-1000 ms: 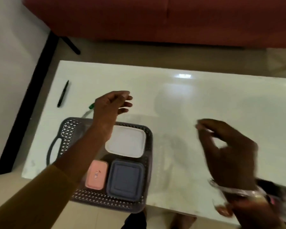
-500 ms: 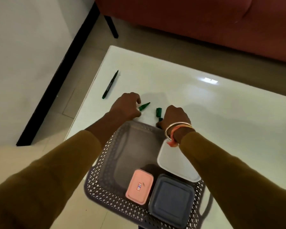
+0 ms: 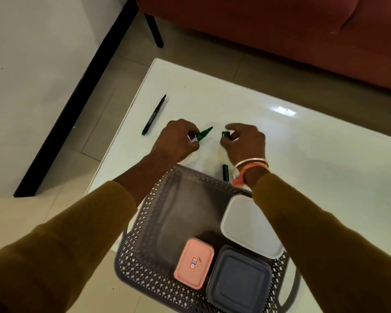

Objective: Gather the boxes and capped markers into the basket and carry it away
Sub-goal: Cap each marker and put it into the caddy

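The green marker [image 3: 204,134] is sticking out of the left hand [image 3: 176,141]. That hand's fingers are curling round the barrel, and the pointed tip is aiming toward the right hand [image 3: 246,143]. The right hand is pinching a small green cap [image 3: 225,134] between thumb and fingers, holding it near the marker's tip but apart from it. Both hands are reaching over the surface [image 3: 314,159], beyond the far rim of the basket [image 3: 145,224].

A short green piece [image 3: 225,172] is lying on the surface just beside that rim, close to the right wrist. I cannot tell whether it is a cap or part of a marker. A thin dark pen [image 3: 154,115] with a green end is lying apart to the left of the left hand, near the surface's edge.

The grey, perforated basket is sitting at the near side of the surface, with its near corner jutting out past the edge. Three closed boxes are resting inside it:
- A white box [image 3: 248,224] is lying along the right side.
- A pink box [image 3: 193,263] with a small label is lying at the near end.
- A dark grey box [image 3: 239,281] is lying just beside the pink one.

The surface is white and glossy and is reflecting a patch of light. Mustard sleeves [image 3: 66,256] are covering both arms, and bangles [image 3: 251,163] are circling the right wrist. Beyond the surface, a red sofa [image 3: 269,30] is standing on a tiled floor [image 3: 113,123]. A white wall [image 3: 32,64] with black skirting is running along the left.
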